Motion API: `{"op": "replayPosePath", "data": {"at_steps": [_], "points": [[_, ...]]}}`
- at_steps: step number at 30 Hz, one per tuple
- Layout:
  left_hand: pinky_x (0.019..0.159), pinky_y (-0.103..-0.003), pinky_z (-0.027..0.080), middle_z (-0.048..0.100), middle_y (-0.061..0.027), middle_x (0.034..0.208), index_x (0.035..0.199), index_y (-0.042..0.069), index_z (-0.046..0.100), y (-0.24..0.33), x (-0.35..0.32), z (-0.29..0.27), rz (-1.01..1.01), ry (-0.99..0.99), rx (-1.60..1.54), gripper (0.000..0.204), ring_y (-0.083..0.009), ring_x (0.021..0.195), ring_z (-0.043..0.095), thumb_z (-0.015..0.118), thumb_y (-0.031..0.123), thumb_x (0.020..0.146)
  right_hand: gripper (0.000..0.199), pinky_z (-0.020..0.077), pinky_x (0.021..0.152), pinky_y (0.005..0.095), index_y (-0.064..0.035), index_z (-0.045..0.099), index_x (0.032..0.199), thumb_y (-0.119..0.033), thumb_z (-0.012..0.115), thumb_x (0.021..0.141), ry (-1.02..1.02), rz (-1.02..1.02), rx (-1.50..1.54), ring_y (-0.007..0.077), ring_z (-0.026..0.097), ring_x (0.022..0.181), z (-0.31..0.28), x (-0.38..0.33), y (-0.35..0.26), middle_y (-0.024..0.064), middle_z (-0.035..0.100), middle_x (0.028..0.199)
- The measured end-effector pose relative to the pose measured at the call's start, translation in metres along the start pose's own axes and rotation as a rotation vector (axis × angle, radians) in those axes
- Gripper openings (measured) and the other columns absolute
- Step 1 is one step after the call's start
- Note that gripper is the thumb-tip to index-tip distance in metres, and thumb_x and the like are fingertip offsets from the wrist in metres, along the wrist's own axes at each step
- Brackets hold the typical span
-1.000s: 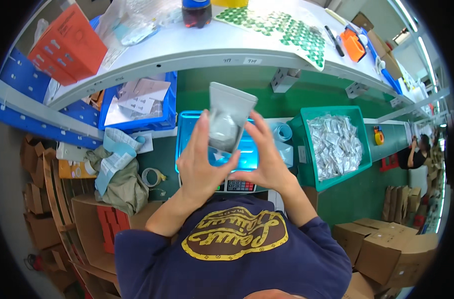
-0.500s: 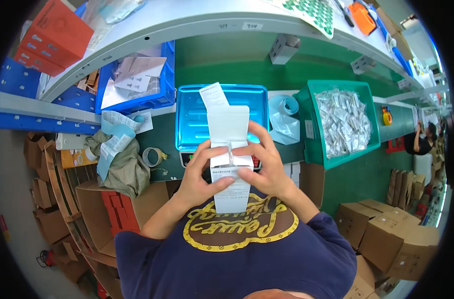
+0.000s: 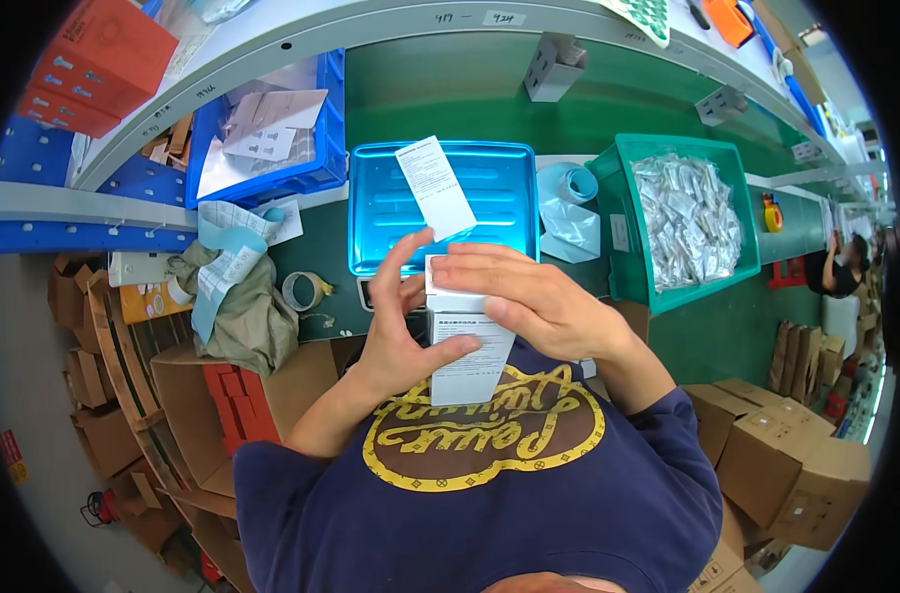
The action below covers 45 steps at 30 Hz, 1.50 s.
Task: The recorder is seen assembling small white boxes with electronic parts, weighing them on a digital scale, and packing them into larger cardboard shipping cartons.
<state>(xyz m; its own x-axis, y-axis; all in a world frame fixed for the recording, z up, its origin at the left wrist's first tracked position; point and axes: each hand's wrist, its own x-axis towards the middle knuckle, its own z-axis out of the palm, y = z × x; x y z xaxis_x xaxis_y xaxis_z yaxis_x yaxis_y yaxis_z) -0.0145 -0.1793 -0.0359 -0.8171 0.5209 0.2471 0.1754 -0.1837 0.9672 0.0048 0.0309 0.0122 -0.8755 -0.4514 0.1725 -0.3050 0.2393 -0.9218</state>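
Note:
A small white printed carton stands upright in front of my chest, its top flap folded down. My left hand grips its left side, thumb across the printed front and index finger raised. Over the top lies my right hand, fingers together on the flap and thumb at the upper front edge. What is inside the carton is hidden. Just beyond my hands, a printed white leaflet lies on a shiny blue metal tray.
A green bin of small clear packets stands right, near a pale blue film roll. At left are a blue crate, a tape roll and a cloth bag. Cardboard boxes stand right; another person is far right.
The carton's raised white lid flap has folded down over the opening. My right hand has moved onto the top, and my left index finger has lifted. The leaflet is more fully visible.

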Motion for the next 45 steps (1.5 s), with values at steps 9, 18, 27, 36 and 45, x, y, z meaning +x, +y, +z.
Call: {"op": "replayPosePath", "data": {"at_steps": [9,18,27,36,45], "points": [[0.099,-0.043,0.048,0.032,-0.0178,0.148,0.151,0.013,0.027,-0.013,0.001,-0.005,-0.099,-0.147,0.307,0.083,-0.0324,0.126,0.051,0.074,0.029,0.084,0.039,0.0361,0.109,0.043,-0.0042,0.057,0.131,-0.021,0.055,0.097,-0.054,0.104,0.031,0.0329,0.045,0.132,-0.005,-0.003,0.015,0.015,0.053,0.135],[0.1,-0.041,0.046,0.037,-0.0179,0.147,0.147,0.011,0.037,-0.02,-0.005,-0.016,-0.138,-0.086,0.216,0.065,-0.0343,0.128,0.049,0.066,0.025,0.091,0.034,0.0388,0.105,0.0383,-0.0007,0.058,0.127,-0.019,0.055,0.098,0.148,0.098,0.244,0.0267,0.05,0.123,0.026,-0.003,0.04,0.0126,0.053,0.132],[0.106,-0.042,0.039,0.032,-0.0211,0.15,0.146,0.007,0.037,-0.105,0.039,-0.028,-0.154,-0.001,0.265,0.06,-0.0389,0.136,0.039,0.061,0.027,0.094,0.026,0.0455,0.093,0.0295,-0.0019,0.061,0.11,-0.024,0.053,0.101,0.82,0.308,0.196,0.0172,0.057,0.11,0.062,0.026,0.103,0.0096,0.063,0.113],[0.116,-0.044,0.025,0.023,-0.0262,0.153,0.152,0.006,0.021,-0.185,0.12,-0.058,-0.197,0.011,0.635,0.084,-0.0421,0.142,0.025,0.068,0.032,0.088,0.028,0.05,0.085,0.0289,-0.0033,0.065,0.11,-0.027,0.057,0.099,0.953,0.33,0.116,0.0162,0.064,0.097,-0.022,0.064,0.295,0.0089,0.07,0.108],[0.117,-0.042,0.022,0.03,-0.0223,0.154,0.149,0.002,0.029,-0.152,0.145,-0.094,-0.088,-0.012,0.926,0.083,-0.0358,0.143,0.027,0.074,0.02,0.082,0.019,0.0506,0.086,0.0333,-0.006,0.065,0.103,0.0,0.059,0.086,1.037,0.202,-0.23,0.0263,0.064,0.094,-0.088,-0.007,0.174,0.0115,0.066,0.097]]}}
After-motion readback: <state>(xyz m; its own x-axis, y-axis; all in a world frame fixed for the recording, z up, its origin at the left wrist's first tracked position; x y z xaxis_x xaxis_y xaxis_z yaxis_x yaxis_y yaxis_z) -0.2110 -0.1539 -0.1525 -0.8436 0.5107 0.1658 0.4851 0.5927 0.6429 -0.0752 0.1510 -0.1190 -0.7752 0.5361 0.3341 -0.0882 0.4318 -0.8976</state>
